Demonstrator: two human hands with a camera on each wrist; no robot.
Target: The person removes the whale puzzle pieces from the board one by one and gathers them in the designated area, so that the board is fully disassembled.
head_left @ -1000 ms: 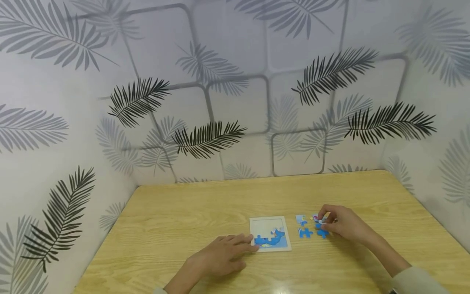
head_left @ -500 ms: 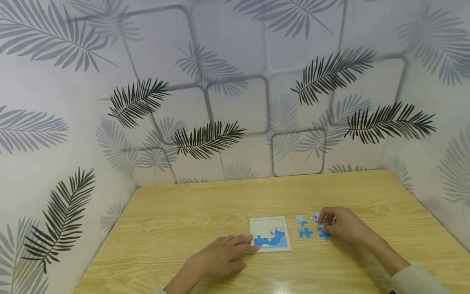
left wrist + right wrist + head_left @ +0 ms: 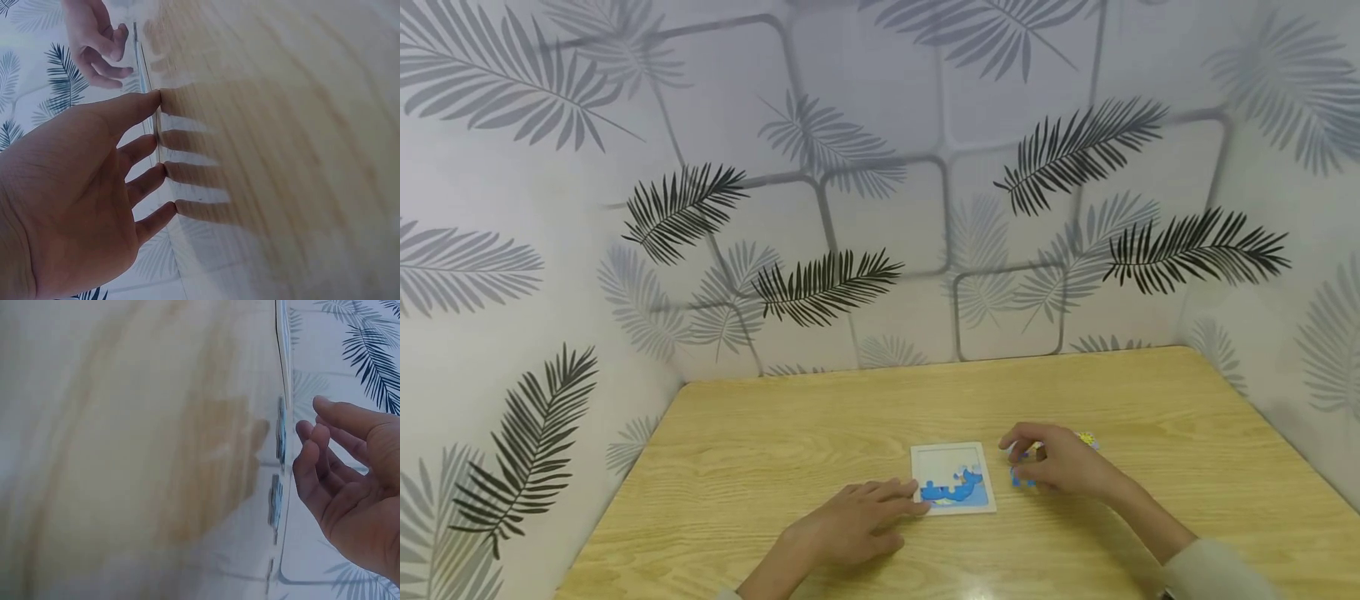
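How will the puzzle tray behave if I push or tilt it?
The puzzle tray is probably stiff: its edges look straight. Lying flat on the table, it would likely slide rather than tip. The seated pieces leave part unfilled, so tilting may shift them.

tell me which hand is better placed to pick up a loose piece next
Probably the right hand: it hangs over the loose pieces, holding nothing visible, while the left hand rests at the puzzle tray's left edge.
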